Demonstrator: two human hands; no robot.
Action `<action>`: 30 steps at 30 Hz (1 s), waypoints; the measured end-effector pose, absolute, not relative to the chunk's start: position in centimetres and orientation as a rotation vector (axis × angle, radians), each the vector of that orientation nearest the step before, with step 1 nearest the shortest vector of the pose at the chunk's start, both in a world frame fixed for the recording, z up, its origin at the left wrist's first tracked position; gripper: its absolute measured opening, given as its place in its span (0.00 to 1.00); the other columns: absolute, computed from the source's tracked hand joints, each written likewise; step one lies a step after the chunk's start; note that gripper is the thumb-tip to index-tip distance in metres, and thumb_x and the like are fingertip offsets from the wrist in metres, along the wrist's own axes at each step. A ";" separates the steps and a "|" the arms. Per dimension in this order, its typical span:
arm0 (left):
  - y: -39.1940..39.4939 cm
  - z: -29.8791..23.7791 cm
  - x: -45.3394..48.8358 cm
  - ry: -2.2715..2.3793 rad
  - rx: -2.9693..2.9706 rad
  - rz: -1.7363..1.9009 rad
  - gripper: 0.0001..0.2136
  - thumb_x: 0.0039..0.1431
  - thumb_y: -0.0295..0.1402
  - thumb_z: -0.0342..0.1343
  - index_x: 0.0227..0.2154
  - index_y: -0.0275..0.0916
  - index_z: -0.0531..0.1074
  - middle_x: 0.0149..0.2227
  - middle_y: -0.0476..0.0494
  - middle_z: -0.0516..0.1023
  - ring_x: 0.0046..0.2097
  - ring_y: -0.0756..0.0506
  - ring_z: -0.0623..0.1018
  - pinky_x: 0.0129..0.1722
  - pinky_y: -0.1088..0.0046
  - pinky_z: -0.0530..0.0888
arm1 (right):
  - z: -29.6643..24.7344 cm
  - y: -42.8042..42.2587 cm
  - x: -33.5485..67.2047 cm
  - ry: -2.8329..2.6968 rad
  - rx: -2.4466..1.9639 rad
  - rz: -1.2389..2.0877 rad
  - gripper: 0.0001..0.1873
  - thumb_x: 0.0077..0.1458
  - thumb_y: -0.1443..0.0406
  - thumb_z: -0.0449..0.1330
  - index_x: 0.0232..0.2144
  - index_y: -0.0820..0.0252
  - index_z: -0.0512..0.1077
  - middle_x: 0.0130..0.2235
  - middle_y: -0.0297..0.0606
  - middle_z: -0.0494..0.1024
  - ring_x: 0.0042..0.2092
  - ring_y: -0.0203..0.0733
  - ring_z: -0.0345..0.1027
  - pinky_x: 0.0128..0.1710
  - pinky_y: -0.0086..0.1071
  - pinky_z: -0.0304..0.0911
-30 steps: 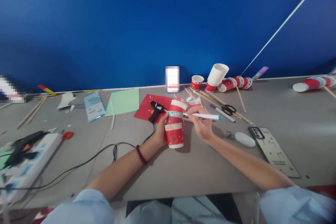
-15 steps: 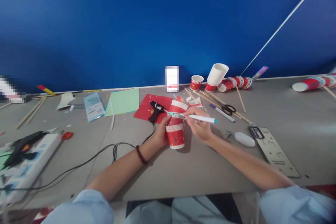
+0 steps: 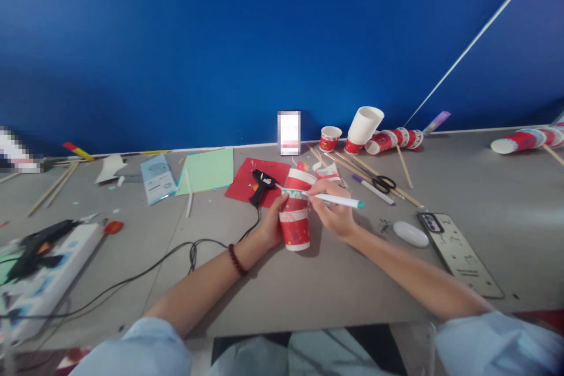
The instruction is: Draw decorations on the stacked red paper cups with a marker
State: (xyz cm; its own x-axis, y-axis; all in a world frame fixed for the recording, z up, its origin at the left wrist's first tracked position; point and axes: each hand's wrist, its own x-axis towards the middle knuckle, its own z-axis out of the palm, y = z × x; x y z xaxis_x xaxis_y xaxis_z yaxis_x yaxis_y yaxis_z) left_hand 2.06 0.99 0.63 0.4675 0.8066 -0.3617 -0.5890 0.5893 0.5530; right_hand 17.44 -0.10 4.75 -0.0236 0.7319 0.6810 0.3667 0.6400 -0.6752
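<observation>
My left hand [image 3: 273, 222] is closed around the left side of a column of red paper cups [image 3: 295, 229] with white bands, held over the table at a slight tilt. Pinched in my right hand [image 3: 332, 207] is a white marker [image 3: 338, 200] with a teal end. Its tip meets a white band near the top of the cups, where teal marks show. Just behind the cups, a black glue gun [image 3: 263, 186] lies on red paper [image 3: 247, 179]. Crumpled white and red paper [image 3: 328, 171] is beyond my right hand.
Scissors [image 3: 384, 184], a purple marker [image 3: 373, 190] and wooden sticks lie to the right, near a white oval case [image 3: 410, 234] and a phone [image 3: 460, 255]. More cups [image 3: 365, 126] stand by the blue wall. A power strip [image 3: 57, 282] and black cable [image 3: 150, 273] are at left.
The marker has shifted very slightly left along the band with my right hand. My left hand and the cups stay almost still.
</observation>
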 end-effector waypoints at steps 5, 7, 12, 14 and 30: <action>0.9 0.6 2.0 0.636 0.376 0.885 0.15 0.54 0.42 0.59 0.34 0.32 0.76 0.29 0.39 0.81 0.30 0.43 0.80 0.34 0.69 0.75 | 4.6 -0.1 17.4 -1.638 -0.910 0.370 0.06 0.54 0.70 0.56 0.28 0.56 0.71 0.29 0.35 0.75 0.32 0.39 0.70 0.33 0.35 0.64; 0.9 0.6 2.0 0.633 0.376 0.888 0.15 0.54 0.41 0.60 0.34 0.32 0.76 0.29 0.39 0.81 0.30 0.43 0.80 0.34 0.69 0.74 | 4.6 -0.1 17.4 -1.637 -0.915 0.369 0.06 0.54 0.70 0.56 0.28 0.56 0.71 0.29 0.35 0.75 0.31 0.40 0.70 0.33 0.35 0.64; 0.9 0.7 2.0 0.639 0.382 0.881 0.15 0.55 0.42 0.59 0.34 0.32 0.76 0.28 0.40 0.81 0.29 0.44 0.80 0.34 0.69 0.74 | 4.7 -0.1 17.4 -1.643 -0.928 0.378 0.05 0.54 0.70 0.56 0.29 0.56 0.70 0.29 0.35 0.75 0.31 0.40 0.70 0.33 0.36 0.64; 0.9 0.7 2.0 0.647 0.380 0.881 0.15 0.55 0.42 0.58 0.34 0.32 0.76 0.28 0.40 0.81 0.29 0.44 0.80 0.34 0.69 0.74 | 4.7 -0.1 17.4 -1.649 -0.932 0.373 0.05 0.54 0.69 0.56 0.28 0.56 0.70 0.29 0.36 0.75 0.32 0.40 0.70 0.34 0.36 0.65; 0.9 0.8 2.0 0.613 0.387 0.878 0.15 0.52 0.42 0.61 0.33 0.33 0.76 0.28 0.41 0.81 0.29 0.44 0.80 0.33 0.69 0.73 | 4.6 -0.1 17.4 -1.673 -0.897 0.307 0.07 0.53 0.71 0.55 0.27 0.55 0.70 0.28 0.35 0.75 0.31 0.40 0.70 0.32 0.36 0.66</action>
State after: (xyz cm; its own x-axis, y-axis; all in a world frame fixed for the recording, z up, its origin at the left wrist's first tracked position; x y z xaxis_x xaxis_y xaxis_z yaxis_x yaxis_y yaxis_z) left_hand 2.00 0.89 0.79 0.4863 0.8064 -0.3365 -0.5942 0.5875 0.5494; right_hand 17.40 -0.11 4.60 -0.0520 0.6954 0.7167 0.3959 0.6732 -0.6245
